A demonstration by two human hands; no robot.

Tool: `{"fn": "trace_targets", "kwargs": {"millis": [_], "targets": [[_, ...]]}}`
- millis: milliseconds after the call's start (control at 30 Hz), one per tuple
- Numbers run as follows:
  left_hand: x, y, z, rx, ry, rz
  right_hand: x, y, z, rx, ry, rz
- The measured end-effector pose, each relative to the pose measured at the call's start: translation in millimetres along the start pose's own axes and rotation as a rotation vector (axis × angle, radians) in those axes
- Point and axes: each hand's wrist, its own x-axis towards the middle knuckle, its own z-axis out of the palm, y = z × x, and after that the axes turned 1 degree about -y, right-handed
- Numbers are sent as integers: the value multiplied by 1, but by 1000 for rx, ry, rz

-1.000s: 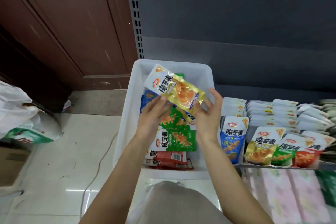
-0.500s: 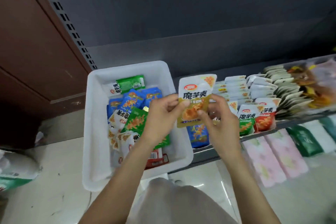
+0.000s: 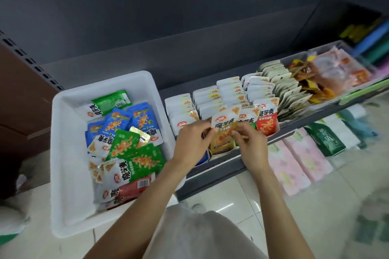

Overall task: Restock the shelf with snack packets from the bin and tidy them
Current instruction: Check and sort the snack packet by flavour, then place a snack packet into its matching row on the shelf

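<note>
- Shelf [image 3: 212, 171]: a dark ledge running left to right, packed with upright rows of snack packets; more goods lie on the floor-level tier below.
- White bin [image 3: 69, 153] stands at the shelf's left end, touching it. Inside, a loose heap of blue, green and red packets, unsorted.
- Rows nearest the front edge: a white-topped row at left, the yellow row, then a green-fronted and a red-fronted row [image 3: 267, 121] to the right.
- Left hand [image 3: 192, 143] and right hand [image 3: 250, 145] both pinch one yellow packet [image 3: 224, 132], one at each side edge, holding it upright at the front of the yellow row.
- Step in hand, as I read it: seating this packet at the head of its matching row.
- Next move likely calls for pressing it down flush, letting go, then reaching left to the bin for another.
</note>
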Motion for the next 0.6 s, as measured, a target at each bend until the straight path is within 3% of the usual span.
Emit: {"fn": "trace_targets", "kwargs": {"millis": [133,333,500,600], "targets": [[-9,-12,-2,55,72,-40,-4,7,7,-233,14,-6],[-2,-5,-7,82,274,98,3,0,5,-564,-3,-64],[5,-10,-8,324,289,16,5,-10,8,-756,-76,-77],[5,-9,-11,356,262,-5,-2,-17,9,-735,-75,-3]]}}
